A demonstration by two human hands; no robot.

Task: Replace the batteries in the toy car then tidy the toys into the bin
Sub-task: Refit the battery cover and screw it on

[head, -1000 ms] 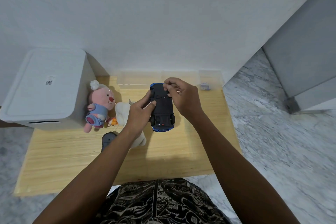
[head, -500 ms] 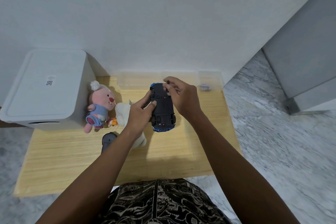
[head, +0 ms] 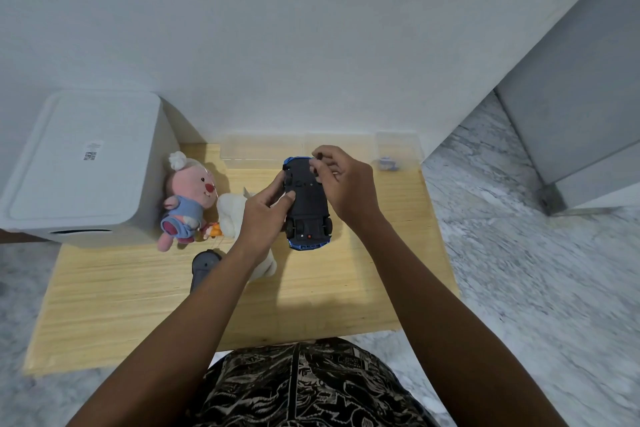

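Note:
A blue toy car (head: pixel 308 208) is held upside down above the wooden table (head: pixel 138 288), its black underside facing me. My left hand (head: pixel 263 215) grips the car's left side, thumb on the chassis. My right hand (head: pixel 343 184) has its fingers curled at the car's far end, fingertips on the underside near the front wheel. What the fingertips pinch is hidden. A small clear box (head: pixel 396 151) at the back right holds small bluish-white items.
A pink plush (head: pixel 187 198) and a white plush (head: pixel 235 215) lie left of the car, with a small orange toy (head: pixel 213 229) between them. A dark grey remote (head: pixel 204 267) lies under my left forearm. A white lidded bin (head: pixel 83 166) stands at the left. A clear tray (head: pixel 263 151) sits against the wall.
My right hand's fingers have shifted slightly at the car's far end. The car and my left hand stay about where they were.

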